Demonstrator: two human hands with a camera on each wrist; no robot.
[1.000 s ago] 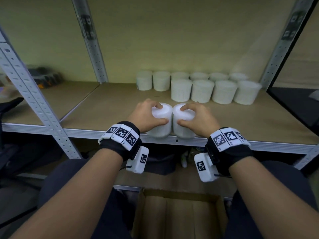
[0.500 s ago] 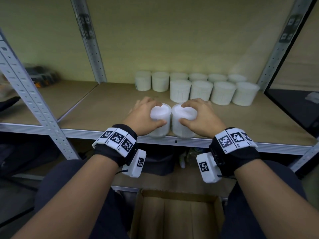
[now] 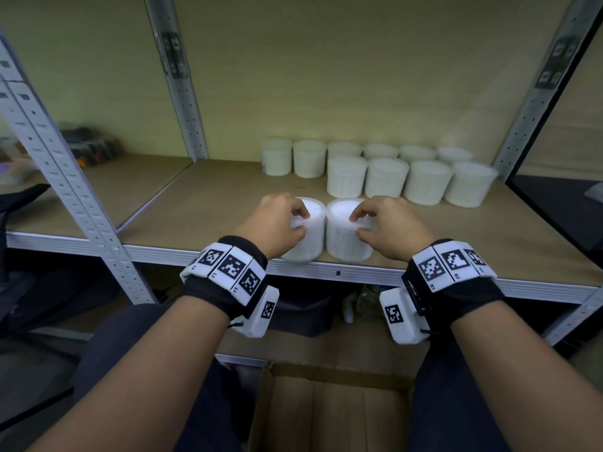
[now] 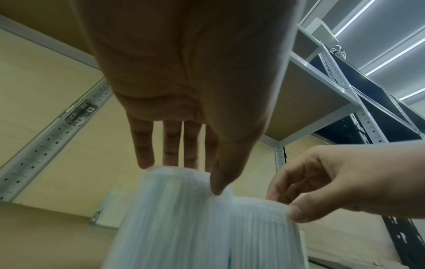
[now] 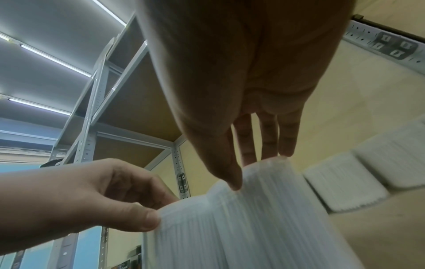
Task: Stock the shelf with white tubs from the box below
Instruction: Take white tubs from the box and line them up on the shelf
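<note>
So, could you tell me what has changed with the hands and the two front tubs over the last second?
Both hands have loosened: the left hand and right hand, which wrapped round the tubs' sides, now touch only the top rims with fingertips and thumbs. The left tub and right tub stay side by side at the shelf front edge. The back rows and the box are unchanged.

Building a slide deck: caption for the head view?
Both hands, left and right, grip white tubs at the shelf's front edge.
</note>
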